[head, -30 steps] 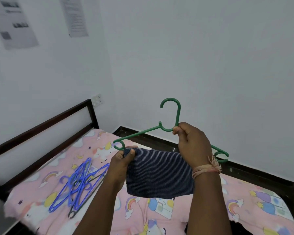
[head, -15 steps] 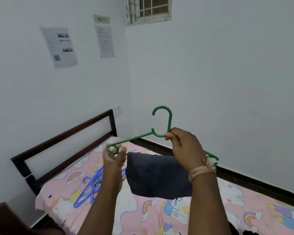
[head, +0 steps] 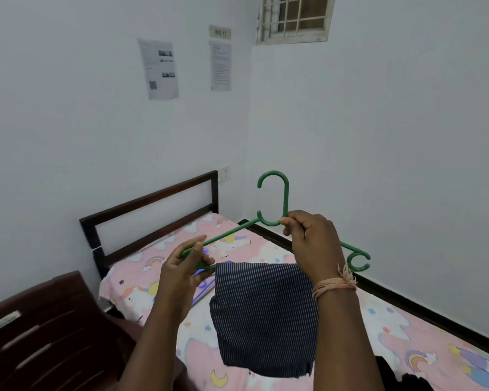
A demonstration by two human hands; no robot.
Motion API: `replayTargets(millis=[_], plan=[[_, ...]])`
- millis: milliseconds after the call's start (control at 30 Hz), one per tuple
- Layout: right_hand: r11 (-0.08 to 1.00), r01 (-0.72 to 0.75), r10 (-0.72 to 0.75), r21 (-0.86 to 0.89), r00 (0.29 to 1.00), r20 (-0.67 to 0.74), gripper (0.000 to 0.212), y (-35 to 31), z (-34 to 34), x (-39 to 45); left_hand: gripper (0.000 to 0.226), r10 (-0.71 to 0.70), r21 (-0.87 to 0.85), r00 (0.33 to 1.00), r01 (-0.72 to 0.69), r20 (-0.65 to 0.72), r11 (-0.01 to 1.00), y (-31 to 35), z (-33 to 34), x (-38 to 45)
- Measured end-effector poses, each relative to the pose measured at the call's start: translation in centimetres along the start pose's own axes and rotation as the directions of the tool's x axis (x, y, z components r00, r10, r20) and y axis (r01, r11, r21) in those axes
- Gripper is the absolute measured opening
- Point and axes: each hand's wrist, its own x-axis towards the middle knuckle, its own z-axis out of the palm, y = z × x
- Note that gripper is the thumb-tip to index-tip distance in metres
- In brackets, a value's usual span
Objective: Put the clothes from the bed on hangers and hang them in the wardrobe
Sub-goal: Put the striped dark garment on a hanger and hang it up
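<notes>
One green hanger (head: 274, 218) carrying one folded dark pinstriped garment (head: 263, 317) over its lower bar is held above the bed (head: 384, 334) by two hands. The right hand (head: 314, 244) pinches the hanger's neck with curled fingers; the left hand (head: 181, 269) closes thumb and fingers around the hanger's left end. Two printed sheets (head: 160, 69) hang on the wall.

Left hand (head: 185, 270) off the cloth (head: 263, 314) since a second ago, now curled round the left end of the hanger (head: 274, 198). Cloth hanging lower and longer over the bar. View swung left and up: window (head: 295, 18) and wall papers (head: 160, 67) now in sight, dark chair (head: 40, 328) come in at near left. Blue hangers (head: 201, 289) now mostly hidden behind the left hand.
</notes>
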Motion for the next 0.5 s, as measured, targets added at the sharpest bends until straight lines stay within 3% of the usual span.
replayTargets(millis=[167,267,367,500], plan=[[0.998,0.017,-0.007,0.056,0.985,-0.174,0.009,-2.4,1.6,0.1,0.028,0.096,-0.123,0.990,-0.108,-0.100,0.987,1.2,-0.5,-1.4],[0.994,-0.037,0.074,0.104,0.923,-0.377,0.044,-2.6,3.0,0.3,0.023,0.136,-0.203,0.977,-0.169,-0.167,0.965,1.8,-1.2,-1.8],[0.947,-0.088,0.253,0.310,0.801,-0.543,0.062,-1.7,4.1,1.1,0.021,0.175,-0.261,0.963,-0.227,-0.207,0.938,3.3,-1.7,-1.6],[0.697,-0.242,0.607,0.674,0.700,-0.377,0.073,-1.6,5.0,2.4,0.020,0.243,-0.201,0.937,-0.296,-0.253,0.934,4.7,-2.0,-1.3]])
